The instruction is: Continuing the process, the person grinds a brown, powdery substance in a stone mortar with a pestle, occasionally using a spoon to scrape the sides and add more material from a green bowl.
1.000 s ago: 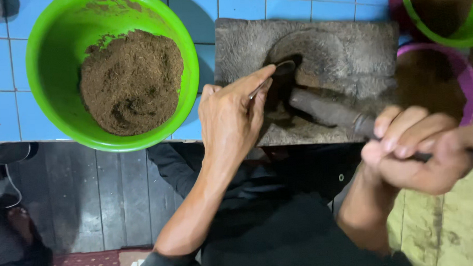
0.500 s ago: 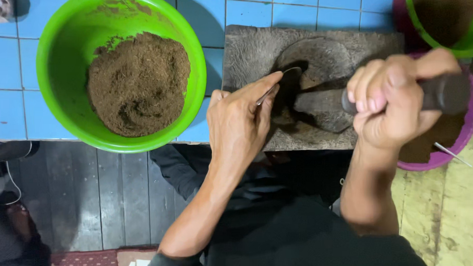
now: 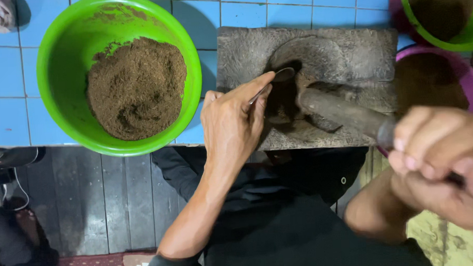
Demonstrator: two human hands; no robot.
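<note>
My left hand (image 3: 236,122) holds a metal spoon (image 3: 276,79), whose bowl reaches into the dark hollow of a grey stone mortar block (image 3: 344,56). My right hand (image 3: 444,165) is blurred at the lower right and grips the handle end of a long dark pestle (image 3: 340,113). The pestle's tip rests in the hollow, close beside the spoon. Dark ground material lies in the hollow. To the left stands a large green bowl (image 3: 56,76) holding a heap of brown powder (image 3: 135,89).
Blue tiles (image 3: 9,78) cover the floor under the bowl and mortar. A second green bowl (image 3: 469,35) sits inside a pink one (image 3: 468,77) at the top right, both with brown contents. Dark wooden planks (image 3: 108,200) lie near me.
My right hand has pulled back toward me and down to the right, so the pestle now slants from the hollow to the lower right. My left hand and spoon have stayed almost in place.
</note>
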